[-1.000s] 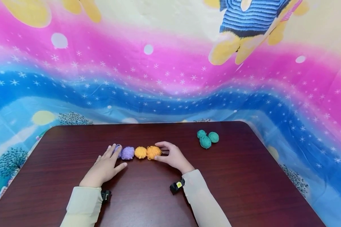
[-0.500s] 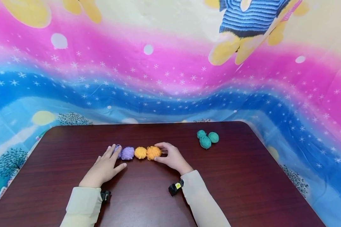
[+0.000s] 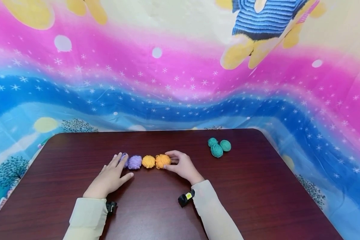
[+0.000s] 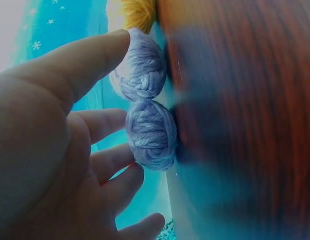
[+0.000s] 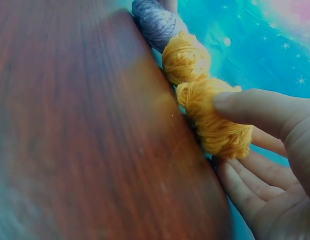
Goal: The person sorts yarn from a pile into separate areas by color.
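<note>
Four small yarn balls lie in a row on the dark wooden table (image 3: 246, 190). From the left they are a purple ball (image 3: 125, 158), a second purple ball (image 3: 134, 162), an orange ball (image 3: 148, 161) and a second orange ball (image 3: 162, 161). My left hand (image 3: 115, 168) lies flat with straight fingers, its fingertips touching the leftmost purple ball (image 4: 152, 132). My right hand (image 3: 180, 165) cups the right-end orange ball (image 5: 215, 120), with the thumb (image 5: 250, 107) on one side and the fingers curled round the other.
Three teal yarn balls (image 3: 217, 147) sit in a cluster at the back right of the table. A bright pink and blue patterned cloth (image 3: 180, 86) hangs behind and around the table. Small black cameras (image 3: 185, 198) sit on both wrists.
</note>
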A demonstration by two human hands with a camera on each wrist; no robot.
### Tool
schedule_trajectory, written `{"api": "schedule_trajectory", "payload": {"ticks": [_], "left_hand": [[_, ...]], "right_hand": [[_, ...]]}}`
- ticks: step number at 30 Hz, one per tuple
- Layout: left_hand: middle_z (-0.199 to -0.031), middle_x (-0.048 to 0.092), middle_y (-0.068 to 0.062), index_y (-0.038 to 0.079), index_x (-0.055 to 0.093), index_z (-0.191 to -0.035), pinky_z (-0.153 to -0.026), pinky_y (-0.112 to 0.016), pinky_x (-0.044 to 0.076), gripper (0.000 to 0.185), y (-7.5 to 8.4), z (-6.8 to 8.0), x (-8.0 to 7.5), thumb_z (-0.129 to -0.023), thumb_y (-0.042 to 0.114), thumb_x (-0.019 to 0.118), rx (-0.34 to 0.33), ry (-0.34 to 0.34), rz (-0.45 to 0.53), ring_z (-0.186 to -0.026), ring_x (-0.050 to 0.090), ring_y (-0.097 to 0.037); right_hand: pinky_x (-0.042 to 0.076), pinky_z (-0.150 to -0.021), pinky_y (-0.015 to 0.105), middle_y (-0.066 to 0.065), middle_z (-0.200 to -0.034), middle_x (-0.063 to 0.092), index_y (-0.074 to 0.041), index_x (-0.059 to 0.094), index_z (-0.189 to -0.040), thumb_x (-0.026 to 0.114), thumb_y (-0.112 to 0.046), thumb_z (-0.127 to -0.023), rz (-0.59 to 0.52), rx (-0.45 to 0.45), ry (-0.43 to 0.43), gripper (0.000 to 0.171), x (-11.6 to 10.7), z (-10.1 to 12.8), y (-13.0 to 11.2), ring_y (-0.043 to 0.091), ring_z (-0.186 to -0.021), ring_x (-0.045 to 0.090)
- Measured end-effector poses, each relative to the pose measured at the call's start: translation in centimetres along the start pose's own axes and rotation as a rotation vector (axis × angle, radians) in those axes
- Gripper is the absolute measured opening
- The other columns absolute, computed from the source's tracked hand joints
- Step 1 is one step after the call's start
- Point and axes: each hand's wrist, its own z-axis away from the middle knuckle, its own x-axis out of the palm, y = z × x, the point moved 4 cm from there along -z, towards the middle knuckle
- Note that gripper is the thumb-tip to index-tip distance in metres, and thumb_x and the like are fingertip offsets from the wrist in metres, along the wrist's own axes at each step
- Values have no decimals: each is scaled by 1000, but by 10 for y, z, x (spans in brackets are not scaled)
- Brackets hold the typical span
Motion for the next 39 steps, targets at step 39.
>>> {"api": "schedule_trajectory", "payload": {"ticks": [39], "left_hand": [[-162,13,-34,-4,26,-158,-112,-75,16,81,-1,-1,5,-99,38,64,-8,-12,22,-149,13,-53]], "right_hand": [[56,-95,37,11,-128,65,-4,64,-132,82,-11,-87,-244,20,447,49,-25,-12,38,28,-114,63]]}}
